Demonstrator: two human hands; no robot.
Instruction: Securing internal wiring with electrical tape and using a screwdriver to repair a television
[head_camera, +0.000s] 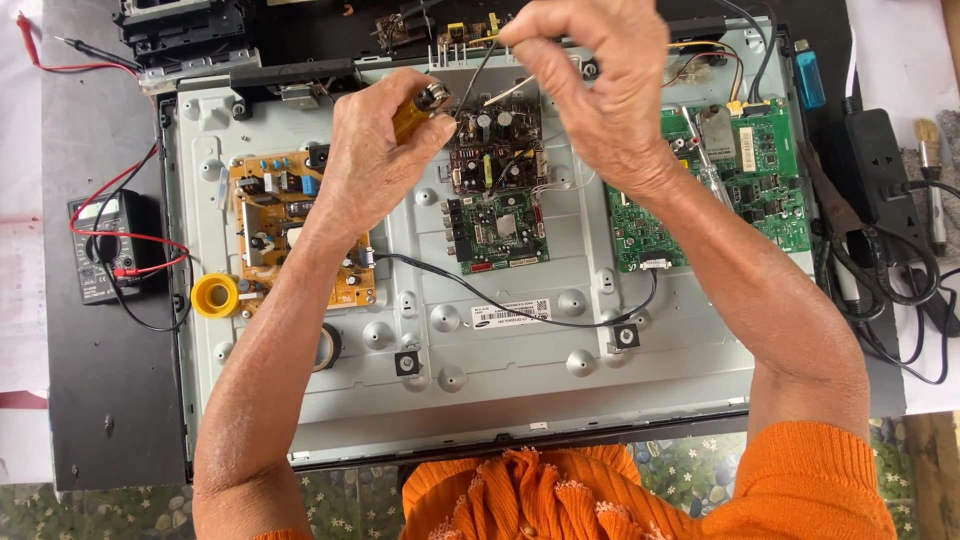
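My left hand (375, 140) grips a yellow-handled tool (418, 108) whose metal end points at the small dark circuit board (497, 150) in the middle of a grey metal television back panel (520, 395). My right hand (590, 85) is above that board, its fingertips pinched on a thin wire (478, 70) that runs down toward the board. A green board (505, 228) sits just below the dark one. Both forearms reach in from the bottom, with orange sleeves.
An orange-brown power board (265, 205) lies left on the panel, a green main board (755, 170) right. A yellow solder spool (215, 295) and black tape roll (330, 345) sit lower left. A multimeter (100, 245) with red leads is far left; a power strip (880, 165) and brush far right.
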